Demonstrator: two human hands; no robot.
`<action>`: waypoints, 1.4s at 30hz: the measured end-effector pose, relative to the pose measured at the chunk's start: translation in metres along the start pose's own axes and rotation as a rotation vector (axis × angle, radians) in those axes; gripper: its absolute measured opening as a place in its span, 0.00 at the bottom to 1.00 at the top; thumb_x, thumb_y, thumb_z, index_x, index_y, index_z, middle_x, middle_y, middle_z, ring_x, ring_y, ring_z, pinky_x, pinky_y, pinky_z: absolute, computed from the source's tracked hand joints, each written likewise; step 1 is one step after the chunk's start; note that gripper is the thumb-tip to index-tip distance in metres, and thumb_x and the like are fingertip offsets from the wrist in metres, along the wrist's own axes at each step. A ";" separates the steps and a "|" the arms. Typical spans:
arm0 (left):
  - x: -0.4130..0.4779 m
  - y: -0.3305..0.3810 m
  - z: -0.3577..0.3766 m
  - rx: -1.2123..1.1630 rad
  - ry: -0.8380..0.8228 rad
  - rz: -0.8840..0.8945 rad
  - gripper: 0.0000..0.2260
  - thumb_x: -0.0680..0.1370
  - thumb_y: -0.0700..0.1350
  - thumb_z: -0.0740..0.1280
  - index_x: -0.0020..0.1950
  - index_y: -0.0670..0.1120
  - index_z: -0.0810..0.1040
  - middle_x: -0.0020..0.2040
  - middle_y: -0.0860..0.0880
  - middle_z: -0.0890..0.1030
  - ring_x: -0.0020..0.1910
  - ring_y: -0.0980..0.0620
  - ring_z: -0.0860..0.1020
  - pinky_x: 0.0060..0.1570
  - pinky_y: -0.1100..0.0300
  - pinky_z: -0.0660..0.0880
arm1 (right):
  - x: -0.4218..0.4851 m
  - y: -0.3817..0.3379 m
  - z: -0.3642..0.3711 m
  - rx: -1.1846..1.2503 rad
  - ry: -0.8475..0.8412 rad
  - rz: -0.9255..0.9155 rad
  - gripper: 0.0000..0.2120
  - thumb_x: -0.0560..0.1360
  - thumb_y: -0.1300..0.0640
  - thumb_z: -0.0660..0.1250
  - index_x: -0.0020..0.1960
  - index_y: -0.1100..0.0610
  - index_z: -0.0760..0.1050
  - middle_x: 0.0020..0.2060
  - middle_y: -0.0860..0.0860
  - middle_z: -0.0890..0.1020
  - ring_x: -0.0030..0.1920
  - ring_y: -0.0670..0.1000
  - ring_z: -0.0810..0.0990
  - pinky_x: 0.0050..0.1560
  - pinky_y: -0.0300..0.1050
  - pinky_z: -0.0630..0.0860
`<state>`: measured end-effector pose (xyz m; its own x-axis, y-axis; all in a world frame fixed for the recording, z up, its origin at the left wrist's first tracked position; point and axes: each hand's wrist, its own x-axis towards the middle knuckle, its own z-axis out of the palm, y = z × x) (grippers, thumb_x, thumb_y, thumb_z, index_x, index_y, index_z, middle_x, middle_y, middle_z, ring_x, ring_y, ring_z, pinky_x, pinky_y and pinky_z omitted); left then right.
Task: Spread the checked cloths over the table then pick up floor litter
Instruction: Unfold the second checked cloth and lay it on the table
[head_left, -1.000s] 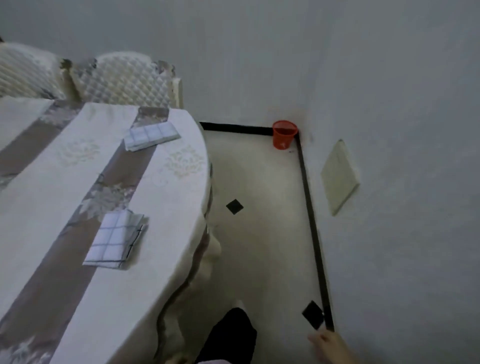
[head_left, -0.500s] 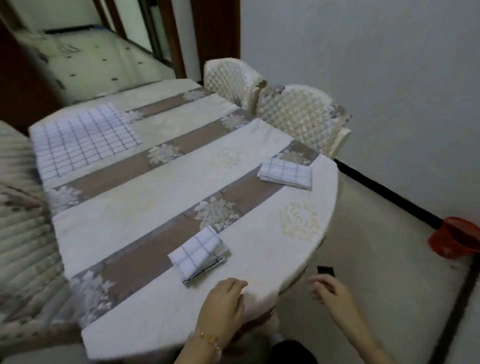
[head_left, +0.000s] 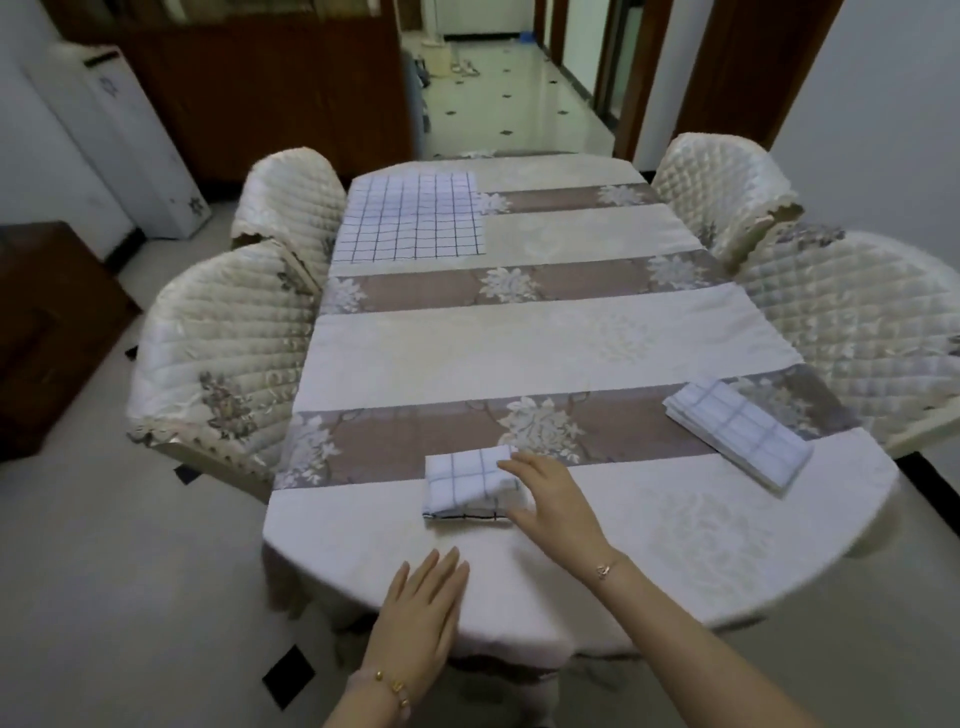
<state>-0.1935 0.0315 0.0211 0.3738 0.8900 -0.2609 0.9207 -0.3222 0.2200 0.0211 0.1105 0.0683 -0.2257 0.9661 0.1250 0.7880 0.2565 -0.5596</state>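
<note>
While a spread cloth (head_left: 410, 218) lay flat at the far left corner of the table (head_left: 545, 343), two more waited in folds. A folded cloth (head_left: 460, 480) sat by the near edge, about midway along it. The right hand (head_left: 553, 501) rested on its right side, fingers fairly straight across the top and thumb by its near hem. No pinch was plain, so the hand looked placed to catch a loose layer and open it. The left hand (head_left: 423, 618) was flat at the near edge, fingers straight and close together, holding nothing. It was probably ready to steady the fabric or take another corner. A second cloth (head_left: 737, 434) lay folded near the right edge, well apart, likely left for later. Spreading seemed about a third done, and no floor litter could be made out.
</note>
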 end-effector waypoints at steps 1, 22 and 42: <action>-0.002 0.002 -0.001 -0.002 -0.019 -0.009 0.22 0.81 0.51 0.40 0.65 0.53 0.69 0.63 0.54 0.78 0.64 0.55 0.66 0.71 0.60 0.42 | 0.008 0.002 0.006 -0.037 -0.013 -0.056 0.22 0.64 0.61 0.71 0.58 0.55 0.77 0.60 0.55 0.78 0.60 0.56 0.75 0.61 0.45 0.71; 0.005 0.034 -0.058 -0.851 0.323 -0.194 0.23 0.77 0.56 0.61 0.70 0.52 0.65 0.67 0.58 0.70 0.67 0.60 0.67 0.66 0.66 0.61 | 0.009 -0.027 -0.066 0.673 0.148 0.245 0.08 0.74 0.58 0.68 0.40 0.62 0.77 0.30 0.50 0.74 0.32 0.44 0.68 0.35 0.39 0.65; 0.012 0.015 -0.149 -1.433 0.587 -0.246 0.03 0.75 0.39 0.68 0.42 0.43 0.80 0.34 0.52 0.82 0.35 0.58 0.79 0.35 0.64 0.75 | -0.002 -0.012 -0.126 0.871 0.217 0.386 0.25 0.66 0.42 0.72 0.40 0.67 0.77 0.28 0.58 0.75 0.34 0.46 0.74 0.34 0.37 0.70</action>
<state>-0.1922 0.0856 0.1610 -0.1715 0.9790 -0.1101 -0.0464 0.1036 0.9935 0.0848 0.1089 0.1781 0.1381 0.9859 -0.0945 0.0668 -0.1045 -0.9923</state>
